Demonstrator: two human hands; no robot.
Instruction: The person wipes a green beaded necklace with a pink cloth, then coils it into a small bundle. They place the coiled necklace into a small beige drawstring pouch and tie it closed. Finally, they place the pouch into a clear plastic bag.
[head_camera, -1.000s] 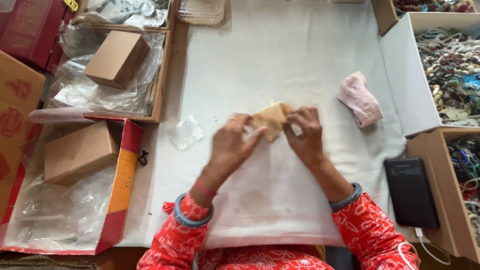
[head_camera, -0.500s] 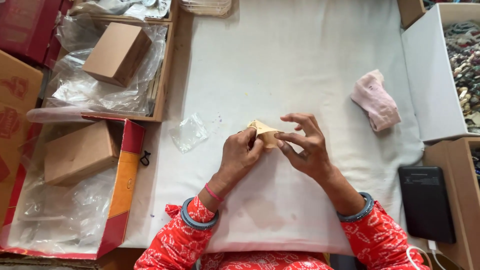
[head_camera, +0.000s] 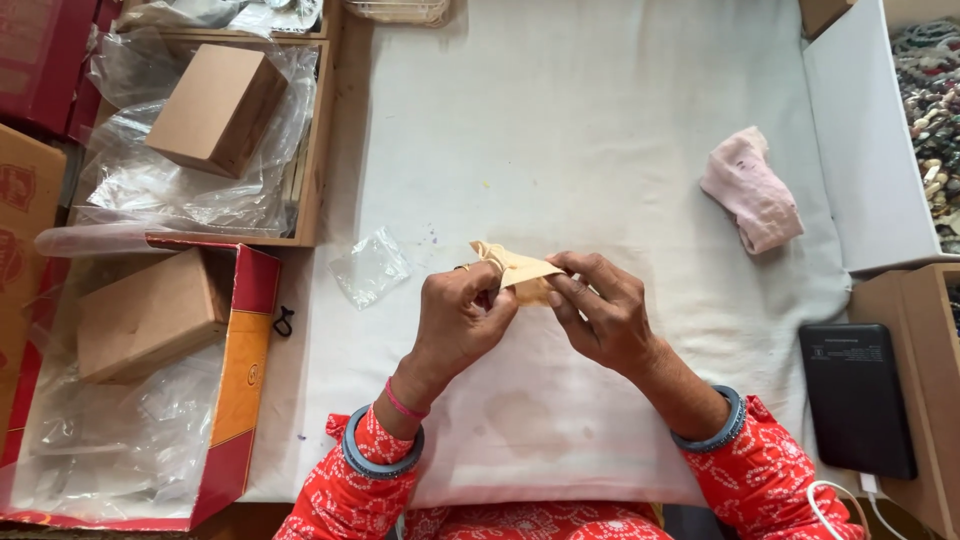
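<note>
Above the middle of the white-clothed counter (head_camera: 600, 130), both hands meet on a small tan pouch (head_camera: 520, 272). The left hand (head_camera: 458, 320) has its fingers curled closed around the pouch's left end, and the right hand (head_camera: 600, 312) pinches the right end between thumb and fingertips, so the pouch is held just off the cloth between them. A small clear plastic bag (head_camera: 370, 267) lies near the left hand, and a crumpled pink cloth (head_camera: 750, 190) lies well apart to the right. A black power bank (head_camera: 855, 398) rests at the right edge, beside a white box of beads (head_camera: 865, 150). Brown cardboard boxes (head_camera: 150, 312) sit on plastic wrap at the left.
</note>
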